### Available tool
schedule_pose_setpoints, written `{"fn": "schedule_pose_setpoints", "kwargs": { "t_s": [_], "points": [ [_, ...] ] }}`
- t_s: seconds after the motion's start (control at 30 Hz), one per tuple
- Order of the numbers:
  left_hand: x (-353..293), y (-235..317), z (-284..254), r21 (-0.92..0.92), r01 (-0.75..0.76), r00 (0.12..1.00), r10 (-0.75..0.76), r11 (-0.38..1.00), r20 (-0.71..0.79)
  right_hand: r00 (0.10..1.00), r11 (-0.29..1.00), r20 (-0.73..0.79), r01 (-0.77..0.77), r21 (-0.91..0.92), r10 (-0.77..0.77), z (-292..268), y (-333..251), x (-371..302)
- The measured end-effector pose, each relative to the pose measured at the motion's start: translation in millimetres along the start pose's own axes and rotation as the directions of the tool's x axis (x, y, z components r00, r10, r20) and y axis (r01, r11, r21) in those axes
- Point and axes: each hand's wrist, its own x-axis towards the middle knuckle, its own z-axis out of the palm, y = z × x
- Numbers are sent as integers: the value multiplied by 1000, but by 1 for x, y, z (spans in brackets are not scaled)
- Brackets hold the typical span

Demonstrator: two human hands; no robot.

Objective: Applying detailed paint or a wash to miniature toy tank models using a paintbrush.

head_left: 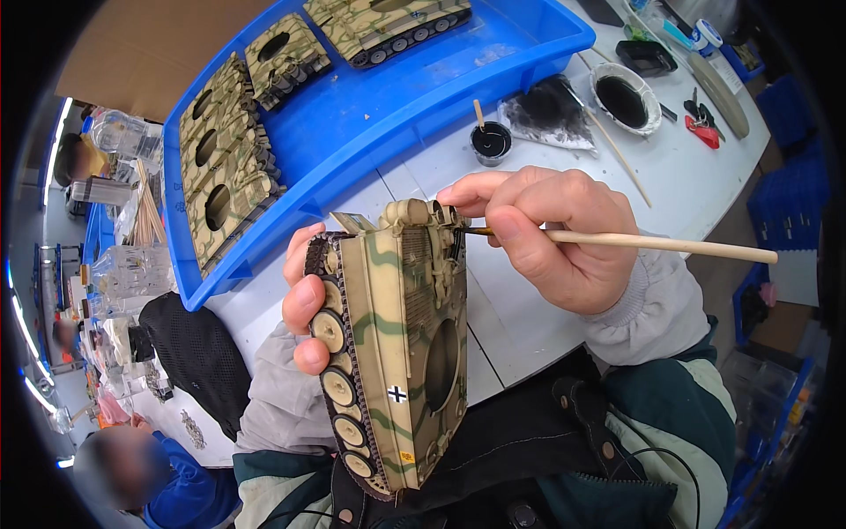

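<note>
My left hand (pixel 306 304) grips a camouflaged model tank hull (pixel 388 344) from its wheeled side, fingers wrapped over the tracks. The hull is tilted on end and shows a round turret opening, road wheels and a black-and-white cross. In my right hand (pixel 555 229) a thin paintbrush (pixel 661 244) with a pale wooden handle is pinched between thumb and fingers. Its dark tip meets the hull's end near the small round fittings. Right fingertips lie close to that end, and whether they touch it I cannot tell.
A blue tray (pixel 370 150) holds several similar hulls (pixel 220 176). Beyond my right hand are a small cup of black liquid (pixel 490 143), a bag of black material (pixel 551 115), a white bowl (pixel 621 99) and a stick (pixel 621 159). A black mesh item (pixel 196 357) lies left; a person (pixel 189 480) sits lower left.
</note>
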Motion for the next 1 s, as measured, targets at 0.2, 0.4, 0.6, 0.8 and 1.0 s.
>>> {"fn": "schedule_pose_setpoints", "kwargs": {
  "t_s": [0.2,0.4,0.6,0.8,1.0],
  "points": [
    [4,-1,15,-19,-54,987,51,998,-154,1000,1000,-2,-3,-18,3,0,0,-1],
    [6,-2,15,-54,-47,983,37,997,-177,1000,1000,-7,-4,-18,3,0,1,-1],
    [-6,19,-12,-476,364,859,-487,800,-161,999,999,-12,-31,29,31,-1,-1,1],
    [11,29,-27,-826,563,389,-893,38,224,967,952,65,-253,172,245,-15,-5,5],
    [12,1,-25,-914,313,485,-785,-257,386,984,960,47,-180,213,174,-10,-9,10]
  ]
}}
